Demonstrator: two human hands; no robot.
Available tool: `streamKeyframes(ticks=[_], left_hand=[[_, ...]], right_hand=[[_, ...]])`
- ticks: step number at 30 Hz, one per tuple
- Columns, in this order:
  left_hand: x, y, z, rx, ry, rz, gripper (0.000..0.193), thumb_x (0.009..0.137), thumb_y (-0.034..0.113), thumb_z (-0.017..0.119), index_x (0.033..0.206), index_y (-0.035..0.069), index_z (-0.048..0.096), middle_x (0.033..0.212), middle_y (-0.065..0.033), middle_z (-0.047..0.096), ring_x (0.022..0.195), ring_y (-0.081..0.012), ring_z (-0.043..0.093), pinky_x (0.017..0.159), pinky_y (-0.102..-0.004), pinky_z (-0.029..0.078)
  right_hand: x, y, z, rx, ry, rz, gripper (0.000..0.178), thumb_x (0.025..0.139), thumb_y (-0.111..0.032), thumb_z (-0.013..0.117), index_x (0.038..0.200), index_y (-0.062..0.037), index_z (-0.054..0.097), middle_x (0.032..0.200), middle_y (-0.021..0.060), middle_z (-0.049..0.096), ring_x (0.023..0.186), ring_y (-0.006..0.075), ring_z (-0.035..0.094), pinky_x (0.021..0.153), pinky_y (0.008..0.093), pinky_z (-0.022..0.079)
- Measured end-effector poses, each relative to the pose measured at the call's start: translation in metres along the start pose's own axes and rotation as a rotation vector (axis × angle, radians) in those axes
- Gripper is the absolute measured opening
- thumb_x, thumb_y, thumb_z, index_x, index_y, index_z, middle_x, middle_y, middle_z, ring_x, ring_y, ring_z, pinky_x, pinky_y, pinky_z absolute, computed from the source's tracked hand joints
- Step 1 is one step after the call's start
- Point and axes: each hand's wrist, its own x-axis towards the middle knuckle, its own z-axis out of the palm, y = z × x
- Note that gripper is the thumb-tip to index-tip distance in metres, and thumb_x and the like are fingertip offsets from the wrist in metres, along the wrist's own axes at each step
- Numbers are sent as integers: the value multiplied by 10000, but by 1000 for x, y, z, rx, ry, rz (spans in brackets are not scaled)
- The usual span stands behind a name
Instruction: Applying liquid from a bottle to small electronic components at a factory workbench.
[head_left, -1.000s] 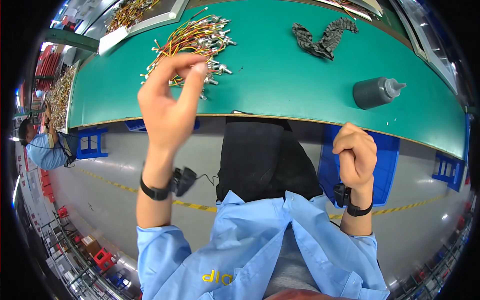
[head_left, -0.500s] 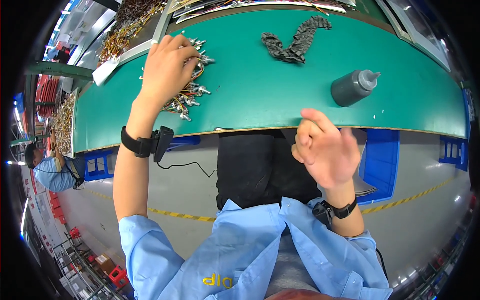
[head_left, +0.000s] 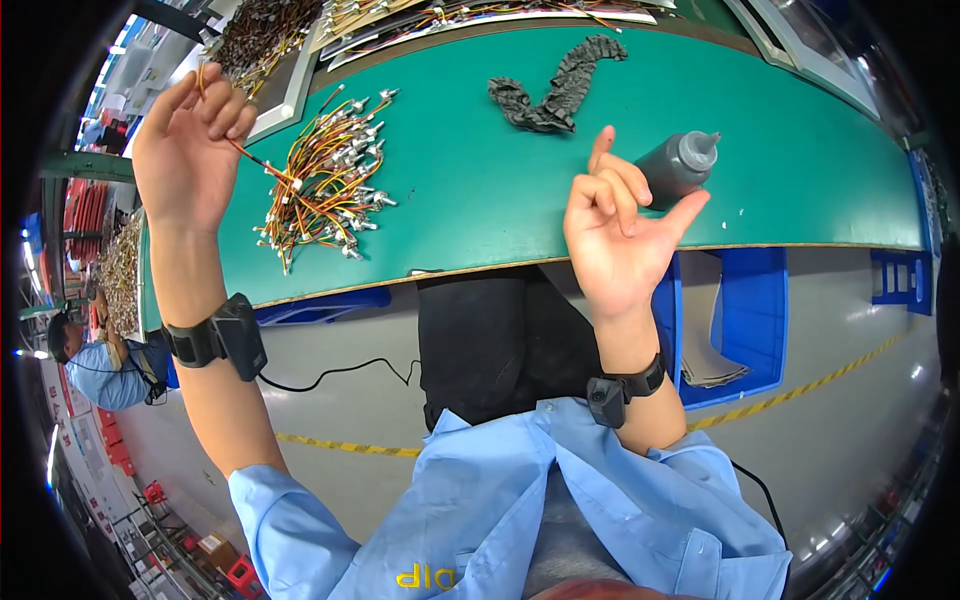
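My left hand (head_left: 190, 160) is raised at the left of the bench with its fingers curled round a thin red, yellow and black wire lead (head_left: 252, 157). One end of the lead rises over the fingers; the other reaches a pile of wired metal components (head_left: 335, 170), which have silvery shafts and small white plugs. My right hand (head_left: 622, 235) is held palm up over the bench's front edge, fingers apart and partly bent, nothing in it. Just beyond its fingers, a grey squeeze bottle (head_left: 680, 165) with a pointed nozzle stands on the green bench top (head_left: 470, 200).
A crumpled dark grey cloth strip (head_left: 555, 100) lies at the back of the bench. Behind it are trays with more wires (head_left: 470, 18). A blue bin (head_left: 755, 330) holding flat sheets sits below the right front edge. Another person (head_left: 105, 345) works at far left.
My left hand has lifted off the pile and moved left and toward me, drawing out a wire lead. My right hand has shifted left and forward, closer to the bottle.
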Motion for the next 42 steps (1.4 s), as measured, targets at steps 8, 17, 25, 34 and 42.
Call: streamKeyframes(ticks=[8,17,25,34,42], left_hand=[[-49,-62,45,818,53,156,224,937,201,546,834,6,584,691,6,459,622,-68,375,602,-232,307],[-47,-80,74,1644,-665,126,75,800,94,557,802,31,599,722,-79,510,813,-198,526,842,-322,378],[-16,-129,67,1637,-646,421,58,780,105,602,805,53,598,897,-72,559,944,-250,516,829,-402,346],[-80,-154,91,1588,12,233,189,745,184,712,818,45,607,789,-89,542,765,-272,551,673,-375,386],[-85,-168,99,1541,85,309,216,743,134,724,880,9,614,773,-94,569,695,-260,574,639,-356,437]], right_hand=[[17,-12,4,85,-38,-111,767,778,-648,638,1120,20,480,590,-33,345,464,79,255,578,255,254],[7,-11,7,-247,-99,-115,545,801,-536,670,929,-22,543,569,-32,293,454,82,238,591,260,244],[-7,-20,13,-536,-121,-201,594,782,-621,649,914,-50,553,575,-25,284,465,101,238,617,286,266],[-11,-24,14,-734,-91,-322,634,770,-673,634,916,-62,554,593,-14,311,492,109,247,620,296,283],[-21,-28,14,-855,-56,-394,620,755,-653,669,942,-73,551,636,1,379,527,118,292,621,302,293]])
